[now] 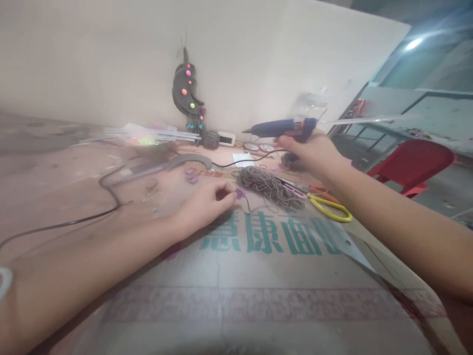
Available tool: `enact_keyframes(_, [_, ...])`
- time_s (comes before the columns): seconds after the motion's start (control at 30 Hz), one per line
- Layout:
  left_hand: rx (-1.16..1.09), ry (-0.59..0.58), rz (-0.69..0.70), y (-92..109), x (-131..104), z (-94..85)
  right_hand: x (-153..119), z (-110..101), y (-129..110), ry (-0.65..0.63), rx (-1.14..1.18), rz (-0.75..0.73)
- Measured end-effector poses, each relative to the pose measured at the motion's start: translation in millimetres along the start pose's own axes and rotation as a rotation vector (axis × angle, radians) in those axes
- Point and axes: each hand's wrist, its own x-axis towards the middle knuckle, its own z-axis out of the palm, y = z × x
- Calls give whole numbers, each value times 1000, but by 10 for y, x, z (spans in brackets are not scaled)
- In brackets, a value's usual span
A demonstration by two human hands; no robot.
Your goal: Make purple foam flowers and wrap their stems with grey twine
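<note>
My right hand [318,150] is wrapped round a blue hot glue gun [269,129], raised over the back of the table, its nozzle toward the left. From its rear end sticks a long clear glue stick [365,120]. Low over the printed sheet, my left hand [209,201] is closed in a pinch at a small purple piece [241,193] with a short dark cord end [248,204] beside it. Just right of those fingertips lies a loose bundle of grey yarn [269,186]. Several more purple pieces [191,175] rest behind my left hand.
Yellow-handled scissors [332,208] lie right of the yarn. A dark cable [88,217] runs across the left. Behind are a grey curved piece [190,159], clear sticks [173,134] and a digital timer [226,139]. A grey moon ornament [181,88] hangs on the wall; a red chair [417,165] stands right.
</note>
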Motion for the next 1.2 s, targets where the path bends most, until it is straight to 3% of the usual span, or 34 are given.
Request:
enact_keyframes(0.2, [38,10,14,-1,7,-7,557,455,462,-114,-71,112])
enact_keyframes(0.4, [17,-7,-49,-2,-12,-4,671,675,768,-230,-173,146])
enact_keyframes(0.63, [24,-13,-57,23,-7,-12,619,438,695,-314,-346,64])
enact_keyframes(0.8, [41,-1,-32,32,4,-8,338,294,578,-148,-407,-48])
enact_keyframes(0.93, [52,5,-4,29,5,-4,3,169,482,-12,-383,-267])
enact_keyframes(1.0, [60,14,18,34,6,-6,-146,70,444,-99,-442,-304])
enact_keyframes(1.13, [69,20,48,51,3,-16,-339,-112,460,-408,-741,-104])
enact_keyframes(1.2, [70,18,46,61,-1,-21,-382,-145,514,-484,-854,-71])
